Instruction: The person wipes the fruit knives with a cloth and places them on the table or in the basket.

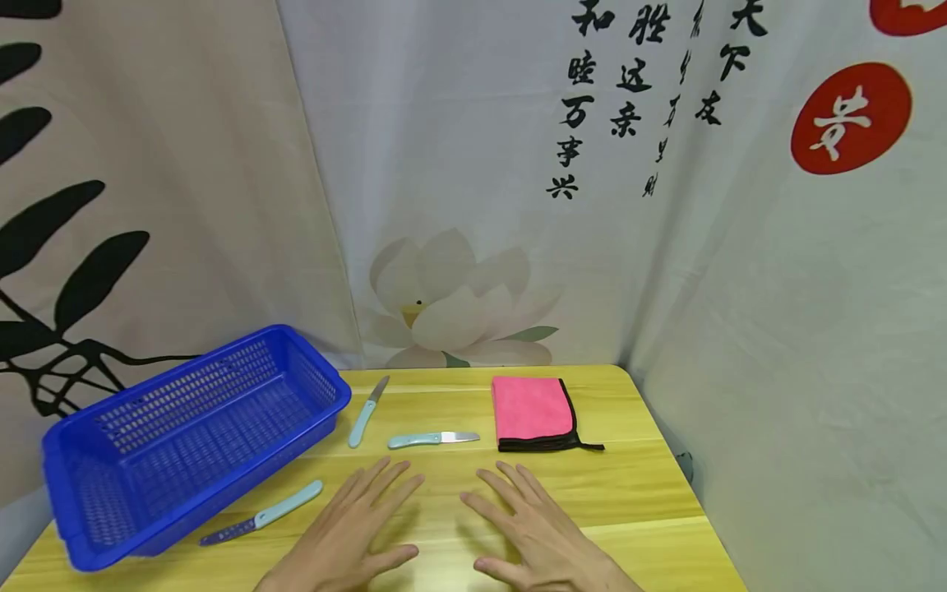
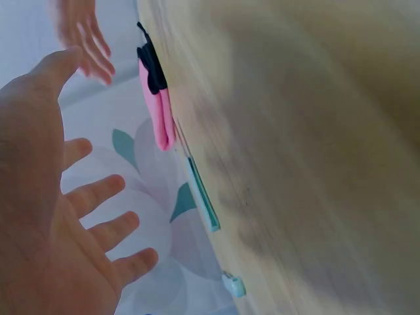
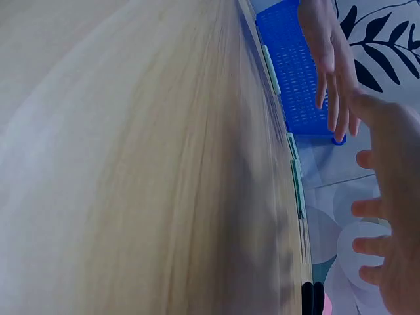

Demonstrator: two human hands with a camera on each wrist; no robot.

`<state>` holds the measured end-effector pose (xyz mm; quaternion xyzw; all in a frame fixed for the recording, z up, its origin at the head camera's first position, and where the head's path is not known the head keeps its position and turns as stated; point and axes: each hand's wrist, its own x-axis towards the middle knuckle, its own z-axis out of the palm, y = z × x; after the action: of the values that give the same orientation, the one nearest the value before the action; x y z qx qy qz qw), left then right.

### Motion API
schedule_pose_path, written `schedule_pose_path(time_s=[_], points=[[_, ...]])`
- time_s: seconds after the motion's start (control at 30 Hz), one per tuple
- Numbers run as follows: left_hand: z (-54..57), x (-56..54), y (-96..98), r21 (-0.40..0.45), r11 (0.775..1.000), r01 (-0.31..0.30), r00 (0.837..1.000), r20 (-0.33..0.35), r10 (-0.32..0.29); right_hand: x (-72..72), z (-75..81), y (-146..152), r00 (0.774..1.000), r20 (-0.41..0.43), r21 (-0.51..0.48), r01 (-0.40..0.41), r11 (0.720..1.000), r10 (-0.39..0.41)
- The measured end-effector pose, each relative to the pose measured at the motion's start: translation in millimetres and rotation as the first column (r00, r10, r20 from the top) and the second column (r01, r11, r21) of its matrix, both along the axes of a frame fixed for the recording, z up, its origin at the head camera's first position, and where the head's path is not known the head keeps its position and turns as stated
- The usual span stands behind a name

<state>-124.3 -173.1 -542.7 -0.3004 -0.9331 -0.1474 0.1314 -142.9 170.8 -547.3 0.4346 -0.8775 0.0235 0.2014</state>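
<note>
Both hands hover over the wooden table with fingers spread and nothing held. My left hand (image 1: 355, 526) is nearest a knife (image 1: 287, 505) with a light-blue handle and a dark, spotted blade. My right hand (image 1: 543, 526) is below a folded pink cloth (image 1: 534, 409) with black edging. Ahead of the hands, a second light-blue-handled knife (image 1: 416, 440) lies sideways, its short silver blade pointing right. A third such knife (image 1: 362, 423) slants beside the basket, blade toward the back. In the left wrist view, the left palm (image 2: 52, 216) faces the table's edge with fingers apart.
A blue plastic basket (image 1: 200, 506) with mesh walls stands at the left, angled across the table corner. The yellow wood-grain table (image 1: 629, 493) meets white printed curtains (image 1: 473, 164) at the back and right. Hand shadows fall on the tabletop.
</note>
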Motion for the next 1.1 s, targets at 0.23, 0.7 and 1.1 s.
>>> schedule_pose_path(time_s=[0.23, 0.7, 1.1], points=[[-3.6, -35.5, 5.6, 0.029, 0.999, -0.016, 0.998, 0.061, 0.014, 3.5, -2.1, 6.0, 0.999, 0.032, 0.009, 0.044, 0.999, -0.044], [-14.3, -98.1, 23.2, 0.097, 0.995, -0.038, 0.967, 0.255, 0.012, 9.8, -3.2, 20.1, 0.990, 0.087, -0.017, 0.115, 0.993, -0.114], [-23.9, -119.1, 36.5, 0.026, 0.994, -0.106, 0.955, 0.281, 0.095, 9.6, -0.5, 27.7, 0.983, 0.118, -0.028, 0.146, 0.989, -0.142]])
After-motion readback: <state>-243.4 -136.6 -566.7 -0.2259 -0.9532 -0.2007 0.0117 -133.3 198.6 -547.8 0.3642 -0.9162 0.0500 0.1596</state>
